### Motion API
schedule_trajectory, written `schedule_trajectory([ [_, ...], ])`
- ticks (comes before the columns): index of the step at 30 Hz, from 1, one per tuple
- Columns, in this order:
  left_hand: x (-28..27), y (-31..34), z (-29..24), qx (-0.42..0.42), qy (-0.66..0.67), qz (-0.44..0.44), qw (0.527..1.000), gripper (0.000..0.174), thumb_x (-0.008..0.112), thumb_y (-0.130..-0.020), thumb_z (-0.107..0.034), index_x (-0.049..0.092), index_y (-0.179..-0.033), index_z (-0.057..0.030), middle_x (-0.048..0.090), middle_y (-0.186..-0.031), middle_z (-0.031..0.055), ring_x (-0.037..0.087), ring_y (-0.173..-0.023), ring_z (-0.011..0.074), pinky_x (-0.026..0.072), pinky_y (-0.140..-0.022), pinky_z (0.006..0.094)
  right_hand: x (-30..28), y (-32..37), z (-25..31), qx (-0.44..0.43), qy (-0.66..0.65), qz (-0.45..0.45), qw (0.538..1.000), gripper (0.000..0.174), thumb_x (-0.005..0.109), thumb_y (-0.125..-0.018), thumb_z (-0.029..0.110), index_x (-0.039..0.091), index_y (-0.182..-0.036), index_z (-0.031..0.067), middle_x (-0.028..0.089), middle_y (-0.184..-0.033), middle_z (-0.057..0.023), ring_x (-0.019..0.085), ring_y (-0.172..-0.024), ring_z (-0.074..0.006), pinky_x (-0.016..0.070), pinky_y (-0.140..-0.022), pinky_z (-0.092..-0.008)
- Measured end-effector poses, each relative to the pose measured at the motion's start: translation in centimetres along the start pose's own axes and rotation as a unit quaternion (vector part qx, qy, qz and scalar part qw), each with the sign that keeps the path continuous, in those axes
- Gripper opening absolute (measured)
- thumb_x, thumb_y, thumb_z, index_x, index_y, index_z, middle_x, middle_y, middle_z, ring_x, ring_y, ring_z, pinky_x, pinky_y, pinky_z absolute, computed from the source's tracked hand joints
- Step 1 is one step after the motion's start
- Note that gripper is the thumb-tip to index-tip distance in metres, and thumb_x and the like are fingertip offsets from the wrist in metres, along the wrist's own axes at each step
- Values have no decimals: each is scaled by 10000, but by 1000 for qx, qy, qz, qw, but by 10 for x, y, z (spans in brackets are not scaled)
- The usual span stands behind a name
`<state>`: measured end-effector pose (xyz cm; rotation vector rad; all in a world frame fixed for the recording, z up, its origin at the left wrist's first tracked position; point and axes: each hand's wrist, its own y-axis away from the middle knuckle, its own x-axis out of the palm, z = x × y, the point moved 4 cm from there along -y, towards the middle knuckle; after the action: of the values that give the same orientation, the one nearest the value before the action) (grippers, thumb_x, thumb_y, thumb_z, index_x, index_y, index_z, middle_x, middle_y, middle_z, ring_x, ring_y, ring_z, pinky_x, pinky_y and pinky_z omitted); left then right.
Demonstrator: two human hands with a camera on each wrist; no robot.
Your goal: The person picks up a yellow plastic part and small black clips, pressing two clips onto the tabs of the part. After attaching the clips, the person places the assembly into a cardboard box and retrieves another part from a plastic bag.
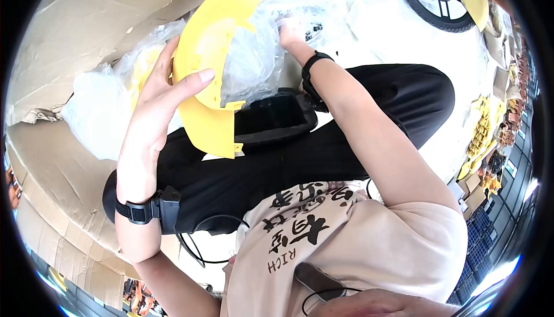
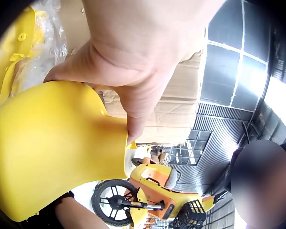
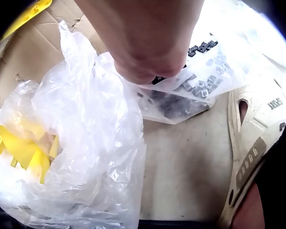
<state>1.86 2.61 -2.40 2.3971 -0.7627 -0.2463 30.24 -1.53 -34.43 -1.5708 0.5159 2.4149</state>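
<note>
My left hand [image 1: 160, 95] grips a curved yellow panel [image 1: 202, 49] by its edge, thumb on the near face, and holds it above the lap. In the left wrist view the hand [image 2: 128, 67] spans the top of the smooth panel [image 2: 52, 143]. My right hand [image 1: 293, 35] is down at a clear plastic bag of small black parts. In the right wrist view the hand [image 3: 150, 59] reaches into that bag [image 3: 174, 107]; its fingertips are hidden, so any hold on a part cannot be seen.
A large clear bag [image 3: 100, 157] with yellow pieces lies beside the parts bag. A black tray-like object [image 1: 277, 118] sits between the legs. Cardboard [image 1: 57, 161] lines the left; a pale shoe [image 3: 250, 133] stands at right. A wheeled yellow vehicle [image 2: 167, 191] stands beyond.
</note>
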Motion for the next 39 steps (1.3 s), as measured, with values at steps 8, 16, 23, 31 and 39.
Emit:
schedule_trajectory([
  [8,0,1,-5,19,3,0,1000,996,813,-733,-317,286,-1497,44,479,-1404,203,434,-1342,280,287,-1134,354,-8,-8,-5,67,88,60,992,201,581,-817,165,754,-861,71,717,-935,-173,694,-905,-335,557,-800,-402],
  [16,-4,-1,-5,18,-3,-8,1000,994,816,-732,-328,297,-1494,43,472,-1413,204,417,-1357,283,270,-1143,356,9,-32,-50,123,-379,145,906,215,678,-845,97,692,-1052,37,708,-1024,-145,677,-933,-248,562,-753,-334],
  [23,-4,-2,-8,12,-3,-11,1000,978,811,-738,-331,307,-1494,30,470,-1420,198,408,-1365,286,256,-1150,361,-23,-2,-47,308,-863,130,380,190,634,-878,32,608,-1059,-21,639,-1068,-155,602,-890,-283,530,-793,-390],
  [31,-4,-2,-8,12,1,-13,1000,955,803,-742,-341,328,-1495,5,471,-1417,196,412,-1356,295,256,-1147,366,-31,-11,-27,280,-879,123,367,233,558,-961,217,588,-929,-12,619,-897,-160,586,-784,-296,502,-660,-425],
  [39,-5,2,-8,17,-9,-16,1000,965,777,-739,-412,336,-1495,-5,490,-1396,201,406,-1354,309,242,-1146,387,-26,-1,-38,314,-849,223,363,314,503,-976,307,518,-771,70,460,-656,-58,457,-594,-194,331,-473,-276],
])
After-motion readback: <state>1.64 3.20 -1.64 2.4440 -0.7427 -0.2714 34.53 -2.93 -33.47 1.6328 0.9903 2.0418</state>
